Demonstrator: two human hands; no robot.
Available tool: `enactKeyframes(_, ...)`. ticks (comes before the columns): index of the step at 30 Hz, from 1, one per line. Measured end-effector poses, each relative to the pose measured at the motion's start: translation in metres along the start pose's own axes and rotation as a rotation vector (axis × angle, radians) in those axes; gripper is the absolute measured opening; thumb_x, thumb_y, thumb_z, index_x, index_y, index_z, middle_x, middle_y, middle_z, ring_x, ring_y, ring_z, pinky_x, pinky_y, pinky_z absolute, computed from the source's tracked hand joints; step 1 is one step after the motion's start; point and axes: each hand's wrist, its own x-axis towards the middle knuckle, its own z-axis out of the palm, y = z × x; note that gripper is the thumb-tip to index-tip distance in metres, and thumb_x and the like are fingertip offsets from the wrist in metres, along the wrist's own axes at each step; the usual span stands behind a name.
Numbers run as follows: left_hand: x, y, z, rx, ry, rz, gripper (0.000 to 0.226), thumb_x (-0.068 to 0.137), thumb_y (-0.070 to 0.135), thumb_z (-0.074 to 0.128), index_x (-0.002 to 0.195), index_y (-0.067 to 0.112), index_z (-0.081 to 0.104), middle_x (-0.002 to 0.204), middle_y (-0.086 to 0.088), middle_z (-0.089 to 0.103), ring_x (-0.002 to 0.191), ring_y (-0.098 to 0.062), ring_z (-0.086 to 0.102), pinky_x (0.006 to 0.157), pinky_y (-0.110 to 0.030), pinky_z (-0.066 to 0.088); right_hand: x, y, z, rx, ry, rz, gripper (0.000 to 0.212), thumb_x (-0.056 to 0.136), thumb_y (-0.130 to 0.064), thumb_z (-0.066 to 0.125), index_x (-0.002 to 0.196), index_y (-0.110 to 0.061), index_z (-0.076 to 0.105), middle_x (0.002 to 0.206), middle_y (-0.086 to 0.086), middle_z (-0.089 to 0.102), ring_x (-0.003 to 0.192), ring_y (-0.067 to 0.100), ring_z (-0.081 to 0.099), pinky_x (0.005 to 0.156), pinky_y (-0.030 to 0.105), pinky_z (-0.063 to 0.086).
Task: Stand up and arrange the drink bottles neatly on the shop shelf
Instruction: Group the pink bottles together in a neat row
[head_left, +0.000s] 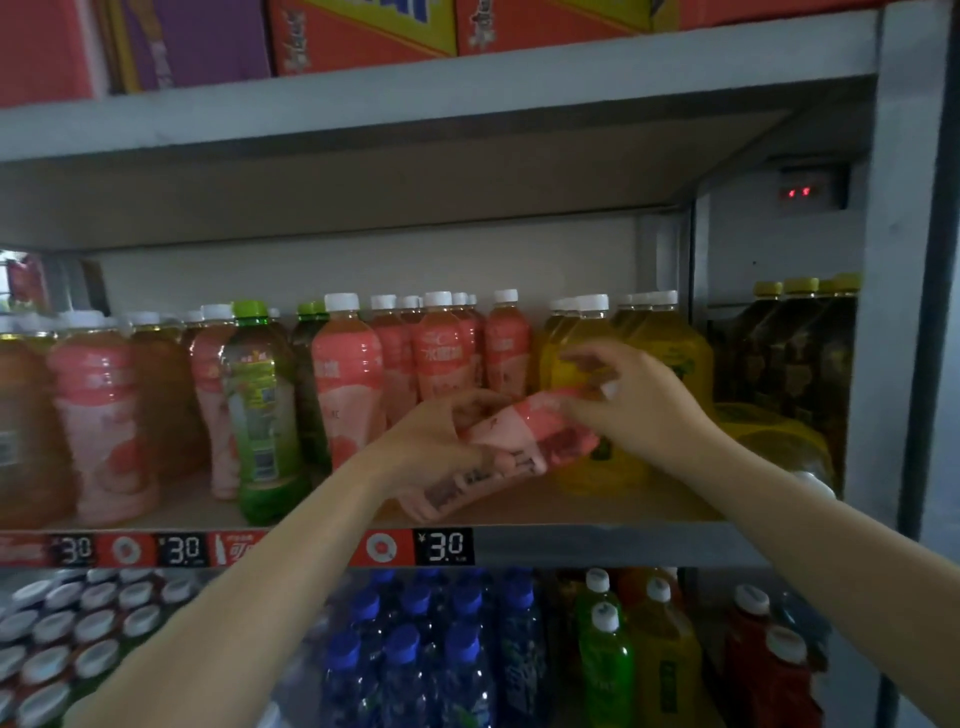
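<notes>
Item: pink-labelled clear plastic drink bottle (524, 441), lying tilted on the grey metal shop shelf (597, 540), in the gap between the standing row of pink white-capped bottles (441, 348) and the yellow white-capped bottles (660, 353).

Long axis: runs from lower left to upper right, base towards the shelf's front edge, neck end up under the right hand; the cap itself is hidden.

Left hand (441, 441): grip clenched round the lower body of the bottle, from the left and beneath.

Right hand (631, 400): fingertips pinching the upper end, thumb side blurred.

Relation governing the next move, as judged: the open floor space lies directly below and behind the bottle, so the neck must swing up over the base; the right hand sits nearer that end.

Adjacent: a yellow bottle lying on its side (769, 436) at far right.
</notes>
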Motion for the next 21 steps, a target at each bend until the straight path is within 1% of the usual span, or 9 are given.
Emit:
enactKeyframes(2, -0.003, -0.004, -0.002, -0.140, 0.091, 0.003, 0.055, 0.065, 0.021, 0.081, 0.096, 0.057, 0.054, 0.096, 0.027, 0.065, 0.088, 0.011, 0.061, 0.074, -0.018, 0.048, 0.011, -0.008, 0.005, 0.120, 0.087, 0.038, 0.054, 0.075, -0.041, 0.071, 0.124, -0.028, 0.050, 0.106, -0.018, 0.051, 0.088, -0.002, 0.050, 0.053, 0.007, 0.041)
enactKeyframes(4, -0.004, -0.009, -0.002, -0.321, 0.186, 0.006, 0.054, 0.066, 0.019, 0.079, 0.104, 0.048, 0.055, 0.104, 0.013, 0.067, 0.093, -0.007, 0.066, 0.078, -0.032, 0.053, 0.020, -0.015, 0.013, 0.264, 0.118, 0.105, 0.059, 0.073, -0.040, 0.073, 0.125, -0.026, 0.047, 0.103, -0.020, 0.052, 0.087, -0.002, 0.053, 0.051, 0.007, 0.044)
enactKeyframes(6, -0.004, -0.013, 0.004, -0.502, 0.280, 0.004, 0.056, 0.064, 0.024, 0.077, 0.114, 0.038, 0.055, 0.108, 0.003, 0.069, 0.092, -0.017, 0.069, 0.077, -0.036, 0.054, 0.027, -0.018, 0.020, 0.371, 0.082, 0.171, 0.067, 0.073, -0.041, 0.073, 0.131, -0.022, 0.045, 0.112, -0.014, 0.058, 0.097, 0.003, 0.057, 0.065, 0.013, 0.047)
enactKeyframes(9, -0.001, -0.023, 0.014, -0.700, 0.349, 0.020, 0.064, 0.068, 0.028, 0.072, 0.128, 0.026, 0.050, 0.110, 0.000, 0.070, 0.094, -0.019, 0.069, 0.080, -0.039, 0.053, 0.031, -0.022, 0.037, 0.395, -0.028, 0.213, 0.067, 0.075, -0.041, 0.071, 0.134, -0.025, 0.044, 0.120, -0.008, 0.060, 0.105, 0.009, 0.058, 0.083, 0.029, 0.052)
enactKeyframes(11, -0.001, -0.029, 0.017, -0.769, 0.358, 0.028, 0.063, 0.070, 0.028, 0.070, 0.130, 0.025, 0.049, 0.107, 0.002, 0.071, 0.096, -0.018, 0.069, 0.083, -0.040, 0.052, 0.029, -0.024, 0.048, 0.379, -0.093, 0.198, 0.060, 0.078, -0.039, 0.069, 0.132, -0.028, 0.046, 0.116, -0.012, 0.060, 0.105, 0.007, 0.057, 0.087, 0.029, 0.050)
enactKeyframes(14, -0.002, -0.038, 0.014, -0.761, 0.341, 0.024, 0.057, 0.072, 0.030, 0.071, 0.126, 0.027, 0.052, 0.112, 0.003, 0.069, 0.103, -0.019, 0.066, 0.093, -0.048, 0.048, 0.024, -0.025, 0.060, 0.464, -0.116, 0.196, 0.047, 0.081, -0.033, 0.068, 0.125, -0.030, 0.052, 0.099, -0.022, 0.060, 0.099, 0.002, 0.059, 0.082, 0.026, 0.053)
enactKeyframes(16, -0.003, -0.038, 0.014, -0.713, 0.338, 0.038, 0.052, 0.078, 0.028, 0.069, 0.127, 0.029, 0.052, 0.116, 0.003, 0.067, 0.108, -0.019, 0.063, 0.096, -0.050, 0.046, 0.022, -0.024, 0.064, 0.481, -0.099, 0.201, 0.041, 0.081, -0.033, 0.067, 0.119, -0.035, 0.054, 0.095, -0.024, 0.059, 0.095, 0.001, 0.059, 0.081, 0.027, 0.054)
enactKeyframes(19, -0.007, -0.032, 0.018, -0.629, 0.391, 0.065, 0.045, 0.085, 0.023, 0.065, 0.128, 0.030, 0.051, 0.119, 0.005, 0.065, 0.108, -0.014, 0.063, 0.094, -0.044, 0.050, 0.018, -0.024, 0.066, 0.477, -0.094, 0.213, 0.041, 0.083, -0.033, 0.066, 0.121, -0.035, 0.053, 0.102, -0.019, 0.062, 0.099, 0.005, 0.060, 0.081, 0.027, 0.054)
enactKeyframes(21, -0.012, -0.026, 0.020, -0.540, 0.465, 0.094, 0.046, 0.087, 0.024, 0.063, 0.130, 0.030, 0.049, 0.120, 0.009, 0.063, 0.108, -0.008, 0.061, 0.092, -0.036, 0.052, 0.014, -0.025, 0.066, 0.461, -0.093, 0.207, 0.043, 0.083, -0.033, 0.065, 0.125, -0.032, 0.052, 0.102, -0.018, 0.062, 0.096, 0.002, 0.060, 0.072, 0.017, 0.051)
